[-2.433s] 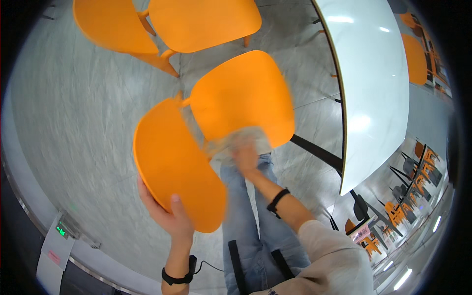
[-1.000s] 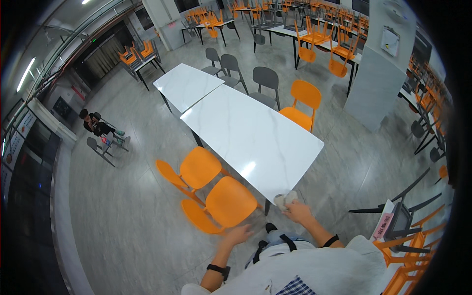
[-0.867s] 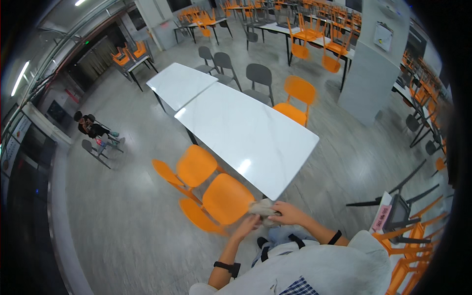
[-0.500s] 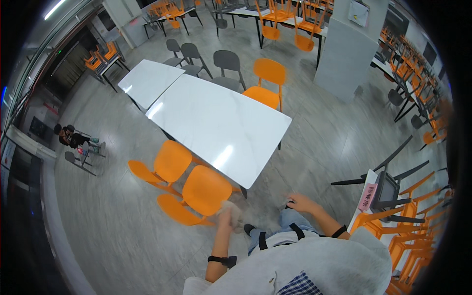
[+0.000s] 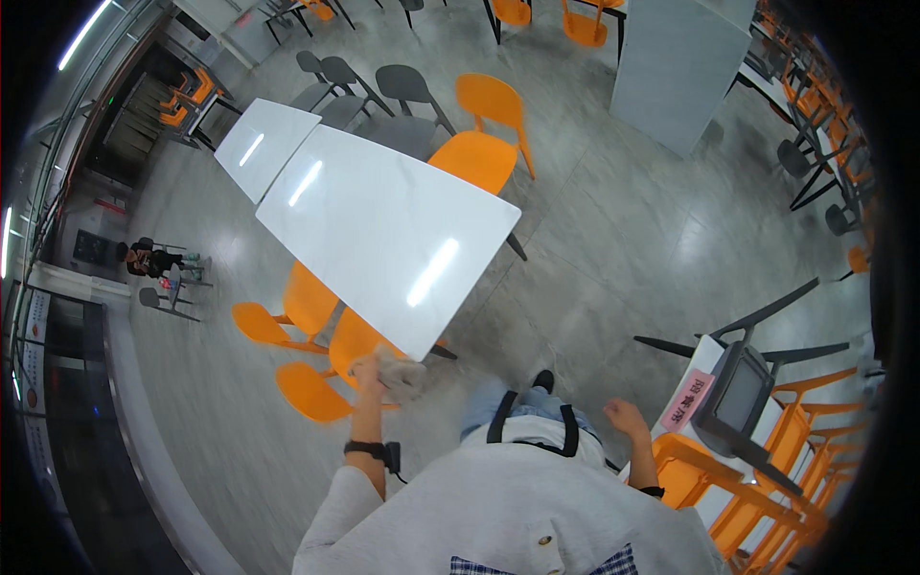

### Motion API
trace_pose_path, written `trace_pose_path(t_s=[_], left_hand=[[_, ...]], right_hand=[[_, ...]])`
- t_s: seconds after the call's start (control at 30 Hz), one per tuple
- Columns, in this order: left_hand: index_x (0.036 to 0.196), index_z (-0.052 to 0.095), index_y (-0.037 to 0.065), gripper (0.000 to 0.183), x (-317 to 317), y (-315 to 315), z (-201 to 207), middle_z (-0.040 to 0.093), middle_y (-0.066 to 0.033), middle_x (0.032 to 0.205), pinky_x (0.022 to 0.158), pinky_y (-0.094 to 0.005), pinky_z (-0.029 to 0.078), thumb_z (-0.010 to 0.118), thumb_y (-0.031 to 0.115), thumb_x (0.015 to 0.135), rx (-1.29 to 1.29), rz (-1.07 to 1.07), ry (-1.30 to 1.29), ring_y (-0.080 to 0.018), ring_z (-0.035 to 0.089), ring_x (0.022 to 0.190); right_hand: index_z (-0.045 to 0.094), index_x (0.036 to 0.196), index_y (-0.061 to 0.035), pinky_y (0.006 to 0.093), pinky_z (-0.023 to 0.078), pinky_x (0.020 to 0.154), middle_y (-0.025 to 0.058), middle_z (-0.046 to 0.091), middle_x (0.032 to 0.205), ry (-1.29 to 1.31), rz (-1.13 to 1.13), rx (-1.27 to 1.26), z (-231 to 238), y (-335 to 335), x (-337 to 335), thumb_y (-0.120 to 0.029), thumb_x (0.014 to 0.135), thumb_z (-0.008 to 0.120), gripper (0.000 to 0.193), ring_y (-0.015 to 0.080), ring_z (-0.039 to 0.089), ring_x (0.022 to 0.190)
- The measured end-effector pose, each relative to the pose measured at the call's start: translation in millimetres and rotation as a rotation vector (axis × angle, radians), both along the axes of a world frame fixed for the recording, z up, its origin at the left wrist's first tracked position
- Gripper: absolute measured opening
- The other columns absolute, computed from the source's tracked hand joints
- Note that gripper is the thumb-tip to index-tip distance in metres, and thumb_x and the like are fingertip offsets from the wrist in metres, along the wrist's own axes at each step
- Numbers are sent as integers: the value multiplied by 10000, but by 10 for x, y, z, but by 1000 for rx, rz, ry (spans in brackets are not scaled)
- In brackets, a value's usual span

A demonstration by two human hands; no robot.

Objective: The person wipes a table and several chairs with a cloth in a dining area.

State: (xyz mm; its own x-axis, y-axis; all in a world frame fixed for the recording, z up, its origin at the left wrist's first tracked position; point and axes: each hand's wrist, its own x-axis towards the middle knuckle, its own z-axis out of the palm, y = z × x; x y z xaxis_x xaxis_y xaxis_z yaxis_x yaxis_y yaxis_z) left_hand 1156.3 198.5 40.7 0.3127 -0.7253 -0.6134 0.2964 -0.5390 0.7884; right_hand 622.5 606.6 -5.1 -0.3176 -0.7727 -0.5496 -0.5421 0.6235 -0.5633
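Note:
My left hand [image 5: 367,374] is closed on a crumpled greyish cloth [image 5: 402,376], which hangs over the seat of an orange chair [image 5: 350,347] beside the white table. The long white table [image 5: 383,225] has a glossy top with light streaks reflected on it; its near corner lies just beyond the cloth. My right hand [image 5: 625,418] is held out to the right with its fingers curled in, and nothing shows in it. It is nearest a second white table [image 5: 704,359] at the right, which bears a pink sign [image 5: 688,401] and an upturned grey chair [image 5: 736,393].
Grey chairs [image 5: 407,120] and an orange chair [image 5: 484,144] line the far side of the long table. A grey pillar [image 5: 676,77] stands at the back right. Orange chairs [image 5: 690,470] crowd the right table. A person [image 5: 149,259] sits far left.
My body has moved forward and to the right, nearer the right table. The cloth stays in my left hand, which has moved left in view. My right hand has shifted right and down.

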Motion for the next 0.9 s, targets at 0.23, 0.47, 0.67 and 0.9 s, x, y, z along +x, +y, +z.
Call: trace_pose_path(t_s=[0.23, 0.47, 0.67, 0.9], left_hand=[[1236, 672, -15, 393, -744, -850, 397, 719, -166, 1197, 995, -365, 522, 693, 285, 982, -370, -156, -593, -303, 676, 1103], [1511, 509, 64, 713, -1327, -1498, -551, 665, -270, 1330, 1064, -536, 480, 667, 463, 943, 171, -534, -1099, -432, 615, 1275], [1523, 514, 132, 735, -1883, -2342, -1139, 583, -208, 1464, 1089, -515, 467, 735, 412, 881, 103, -470, -1160, -424, 581, 1302], [1550, 492, 109, 734, -2509, -2724, -1284, 534, -328, 1377, 964, -548, 526, 684, 373, 893, 368, -227, -1223, -499, 637, 1086]], right_hand=[[728, 1163, -35, 499, 545, 967, 235, 743, 1131, 102, -60, -22, -42, -520, -916, -329, 986, 609, 363, 439, 688, 1123], [714, 1250, -63, 494, 562, 947, 203, 760, 1133, 31, 61, 30, -371, -1193, -1686, -327, 1004, 583, 384, 417, 717, 1073], [712, 1249, -50, 386, 598, 734, 113, 761, 1017, -219, -127, 398, -121, -1665, -2722, -287, 1041, 580, 342, 238, 767, 865], [699, 1204, -61, 301, 556, 622, 71, 721, 950, -188, -412, 440, 627, -2794, -3928, -233, 1045, 580, 263, 158, 710, 736]])
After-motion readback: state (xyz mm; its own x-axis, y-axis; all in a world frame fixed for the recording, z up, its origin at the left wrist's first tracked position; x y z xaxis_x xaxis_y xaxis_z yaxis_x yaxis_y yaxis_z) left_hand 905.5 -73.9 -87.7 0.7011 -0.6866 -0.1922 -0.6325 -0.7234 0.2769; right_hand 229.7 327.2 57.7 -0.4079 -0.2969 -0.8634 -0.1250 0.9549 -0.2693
